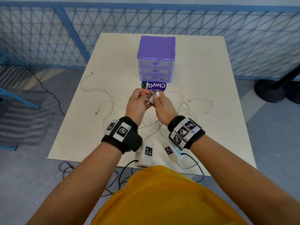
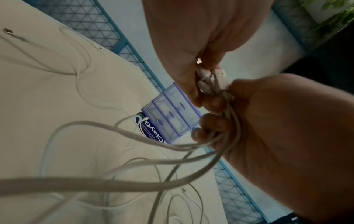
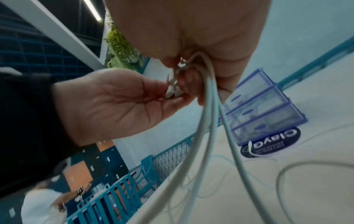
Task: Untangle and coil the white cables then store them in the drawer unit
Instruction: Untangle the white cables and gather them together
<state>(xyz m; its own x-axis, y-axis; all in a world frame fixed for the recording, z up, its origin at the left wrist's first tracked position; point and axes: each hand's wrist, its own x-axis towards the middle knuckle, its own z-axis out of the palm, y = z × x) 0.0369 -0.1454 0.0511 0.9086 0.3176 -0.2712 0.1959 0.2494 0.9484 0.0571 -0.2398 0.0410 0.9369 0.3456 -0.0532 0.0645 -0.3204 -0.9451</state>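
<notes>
Both hands meet above the middle of the table (image 1: pixel 203 135), just in front of the drawer unit (image 1: pixel 156 60). The left hand (image 1: pixel 138 105) pinches a cluster of white plug ends with curled fingertips; the right hand (image 1: pixel 163 109) is curled around a bundle of the white cables (image 1: pixel 183 109), a plug standing up above its fingers. The held strands drop from the two hands toward the person and onto a loose heap under the right wrist, so the slack to be gathered lies below and near-side of the hands, its run roughly vertical at the grip. Further ends trail flat on the table: two to the left and one to the right (each well apart from the hands). The right hand is nearer the heap; the left is nearer the trailing left strands. All three drawers look closed, and they seem to hold nothing, though the translucent fronts make this uncertain.

Writing: a round dark sticker (image 1: pixel 154 86) on the table, touching the unit's front edge, reads "ClayG…", a cable lying across the rest; its smaller line is too fine to read. Both wristbands carry square black-and-white markers.
</notes>
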